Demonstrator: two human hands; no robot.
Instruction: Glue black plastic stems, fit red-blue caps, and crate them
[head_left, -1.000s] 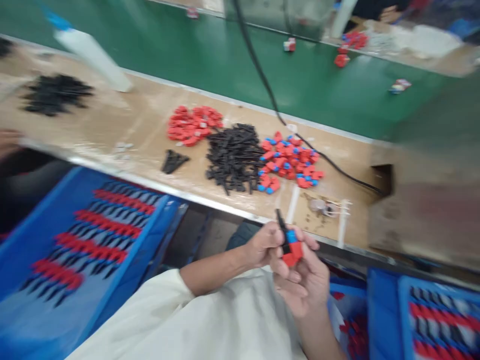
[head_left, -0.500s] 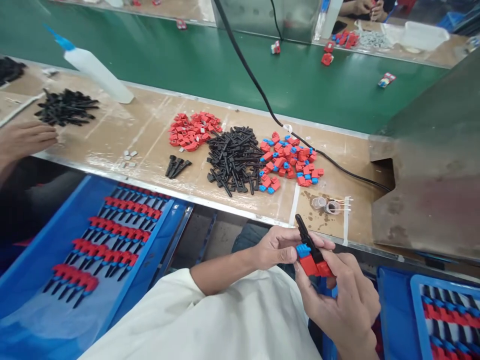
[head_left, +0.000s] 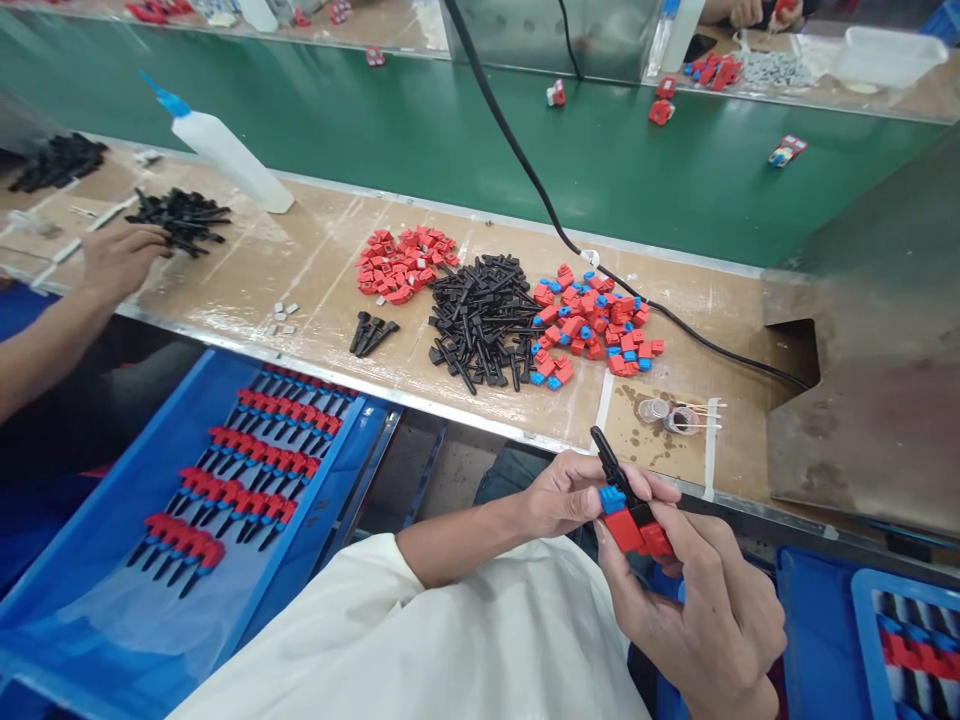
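Note:
My left hand and my right hand are both closed on one small plastic toy part, just in front of the bench edge. It has a red blocky body, a blue knob and a long black piece that points up and to the left. My left thumb presses by the blue knob, while the right fingers grip the red end. On the bench beyond lie a pile of black plastic pieces, a heap of red-and-blue parts and red parts. Three or so black pieces lie apart.
A co-worker's hand touches a black pile at left. Blue trays hold rows of assembled parts. Small cups with swabs, a squeeze bottle, a cable and a metal housing surround the bench.
The view has shifted, so the bench appears farther right. The co-worker's hand has moved to the black pile at left. My hands keep nearly the same hold on the toy part.

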